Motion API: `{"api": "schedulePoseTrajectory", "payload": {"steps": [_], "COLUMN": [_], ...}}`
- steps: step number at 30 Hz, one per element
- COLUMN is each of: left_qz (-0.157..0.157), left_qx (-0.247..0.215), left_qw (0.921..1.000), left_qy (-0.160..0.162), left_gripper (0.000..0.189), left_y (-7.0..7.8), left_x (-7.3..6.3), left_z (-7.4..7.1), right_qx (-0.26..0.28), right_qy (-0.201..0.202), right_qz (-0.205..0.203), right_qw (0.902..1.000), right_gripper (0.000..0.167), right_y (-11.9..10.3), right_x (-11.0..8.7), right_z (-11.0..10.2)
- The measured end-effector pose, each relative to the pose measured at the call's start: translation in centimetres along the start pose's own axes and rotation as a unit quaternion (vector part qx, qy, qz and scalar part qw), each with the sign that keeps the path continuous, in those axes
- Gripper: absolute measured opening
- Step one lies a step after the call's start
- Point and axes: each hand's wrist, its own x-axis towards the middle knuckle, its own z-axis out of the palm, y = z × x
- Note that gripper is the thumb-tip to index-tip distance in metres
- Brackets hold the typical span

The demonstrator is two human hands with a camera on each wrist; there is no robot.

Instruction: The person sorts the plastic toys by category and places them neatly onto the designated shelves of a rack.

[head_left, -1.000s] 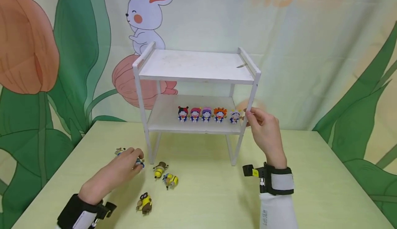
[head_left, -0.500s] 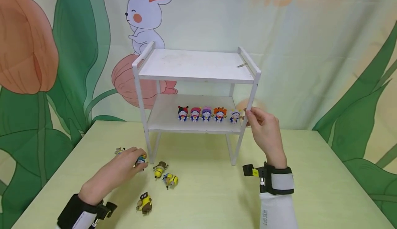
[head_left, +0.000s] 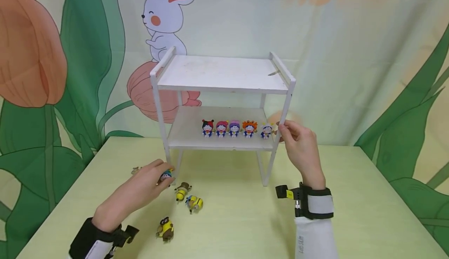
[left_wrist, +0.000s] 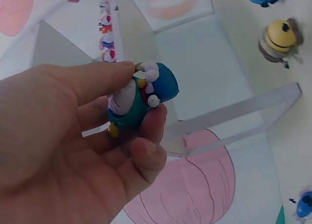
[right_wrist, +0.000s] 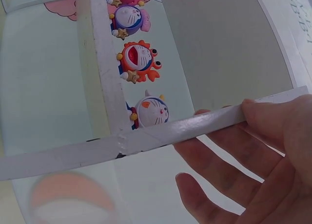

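My left hand [head_left: 147, 183] pinches a small blue cat figurine [left_wrist: 136, 98] between thumb and fingers, in front of the shelf rack's left front leg. Fingers partly cover the figurine in the head view. My right hand [head_left: 302, 149] grips the right front post [head_left: 285, 109] of the white two-tier rack [head_left: 224, 71], thumb on one side and fingers on the other. On the lower shelf several blue cat figurines stand in a row; an orange crab-hatted one [head_left: 249, 129] is beside a white-hatted one [head_left: 266, 131] at the right end.
Yellow minion figures lie on the table: one brown-hatted [head_left: 182, 192], one with blue [head_left: 194, 203], one nearer me [head_left: 165, 229]. Another small figure [head_left: 135, 170] is partly hidden behind my left hand. A printed cloth [head_left: 350, 75] hangs behind the rack.
My left hand has lifted the blue cat figurine off the table and moved it slightly right and up toward the rack. My right hand stays on the post.
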Motion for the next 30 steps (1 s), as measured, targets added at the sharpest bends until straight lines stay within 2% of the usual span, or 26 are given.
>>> {"api": "schedulePoseTrajectory", "payload": {"steps": [8,16,24,30], "left_qz": [-0.021,-0.015,0.000,0.005], "left_qx": [-0.073,-0.096,-0.087,-0.115], "left_qw": [0.9971,0.9948,0.9896,0.9772], "left_qy": [0.005,0.032,0.115,0.178], "left_gripper": [0.017,0.019,0.025,0.029], "left_y": [1.5,2.4,3.1,3.4], "left_x": [1.6,3.5,5.9,7.5], "left_z": [-0.3,-1.0,-2.1,-2.0], "right_qx": [-0.005,0.000,0.000,0.002], "right_qy": [0.002,0.003,0.002,0.003], "right_qz": [-0.001,-0.005,-0.004,0.000], "right_qw": [1.0000,1.0000,1.0000,1.0000], "right_gripper": [0.027,0.025,0.025,0.025], "right_y": [0.1,0.0,-0.2,-0.3], "right_x": [0.0,0.0,0.2,0.0], "right_z": [0.0,0.1,-0.1,0.0]}}
